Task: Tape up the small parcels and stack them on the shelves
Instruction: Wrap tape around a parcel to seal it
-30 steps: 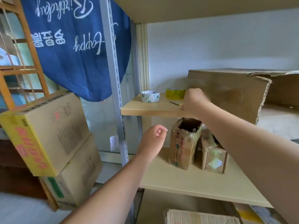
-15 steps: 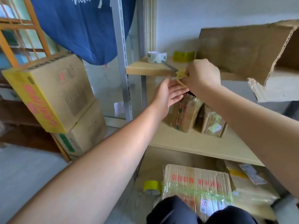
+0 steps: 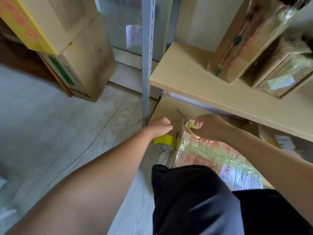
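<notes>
The right hand [image 3: 210, 127] pinches yellow-handled scissors [image 3: 192, 128], its fingers curled through the loops, with the thin blades pointing up and left over the low shelf [image 3: 166, 107]. The scissors sit right at the top left corner of the taped parcel [image 3: 203, 153], a flat cardboard bundle with red print, bands of clear tape and a white label, which lies on the low shelf partly hidden by the person's dark trousers [image 3: 203, 200]. The left hand [image 3: 160, 127] is clenched in a loose fist just left of the scissors, holding nothing that shows. Directly below that hand a yellow tape roll [image 3: 163, 140] lies beside the parcel's left edge. On the upper shelf [image 3: 194, 82] two small parcels [image 3: 240, 48] stand side by side near the right. Two large cartons [image 3: 79, 53] are stacked on the floor at the left, beyond the grey upright [image 3: 147, 56].
</notes>
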A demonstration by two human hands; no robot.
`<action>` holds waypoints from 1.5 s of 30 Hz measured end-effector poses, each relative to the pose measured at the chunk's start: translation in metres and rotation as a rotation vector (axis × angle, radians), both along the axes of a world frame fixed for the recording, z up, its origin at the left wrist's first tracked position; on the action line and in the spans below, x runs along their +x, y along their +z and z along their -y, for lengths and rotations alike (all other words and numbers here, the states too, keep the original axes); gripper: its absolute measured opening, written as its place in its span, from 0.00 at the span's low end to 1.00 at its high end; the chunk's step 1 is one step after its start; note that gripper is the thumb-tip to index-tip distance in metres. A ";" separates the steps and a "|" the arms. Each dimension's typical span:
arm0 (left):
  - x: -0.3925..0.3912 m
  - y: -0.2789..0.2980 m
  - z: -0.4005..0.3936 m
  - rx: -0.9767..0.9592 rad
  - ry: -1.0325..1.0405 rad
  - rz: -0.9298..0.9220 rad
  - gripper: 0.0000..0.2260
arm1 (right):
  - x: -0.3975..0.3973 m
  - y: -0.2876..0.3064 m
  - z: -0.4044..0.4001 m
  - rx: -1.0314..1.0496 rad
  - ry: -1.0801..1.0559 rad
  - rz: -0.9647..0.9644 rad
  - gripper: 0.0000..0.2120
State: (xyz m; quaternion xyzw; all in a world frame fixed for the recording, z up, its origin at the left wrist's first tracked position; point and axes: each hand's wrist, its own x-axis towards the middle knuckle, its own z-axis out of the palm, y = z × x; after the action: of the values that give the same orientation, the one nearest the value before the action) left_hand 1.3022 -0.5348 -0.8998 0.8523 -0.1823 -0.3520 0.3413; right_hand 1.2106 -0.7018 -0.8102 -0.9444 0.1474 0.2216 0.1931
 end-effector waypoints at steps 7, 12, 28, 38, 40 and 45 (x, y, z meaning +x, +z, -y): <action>0.025 -0.054 0.004 0.190 -0.318 -0.106 0.11 | -0.025 -0.038 -0.037 0.764 -0.456 -0.444 0.33; 0.032 -0.052 0.005 0.230 -0.318 -0.077 0.16 | -0.037 -0.057 -0.044 0.841 -0.579 -0.536 0.41; 0.056 -0.029 0.012 0.299 -0.525 -0.077 0.10 | -0.034 -0.077 -0.047 0.916 -0.434 -0.547 0.49; 0.066 -0.021 0.027 0.411 -0.553 -0.177 0.08 | -0.026 -0.109 -0.058 0.821 -0.520 -0.480 0.32; 0.067 -0.021 0.030 0.420 -0.532 -0.203 0.07 | -0.027 -0.110 -0.057 0.857 -0.535 -0.458 0.27; 0.063 -0.019 0.032 0.445 -0.530 -0.235 0.08 | -0.027 -0.111 -0.058 0.937 -0.607 -0.442 0.29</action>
State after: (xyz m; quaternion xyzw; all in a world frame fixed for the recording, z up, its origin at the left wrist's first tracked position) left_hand 1.3652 -0.5672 -0.9184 0.7826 -0.2753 -0.5548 0.0633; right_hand 1.1832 -0.6436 -0.9208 -0.6058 0.3339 0.3888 0.6085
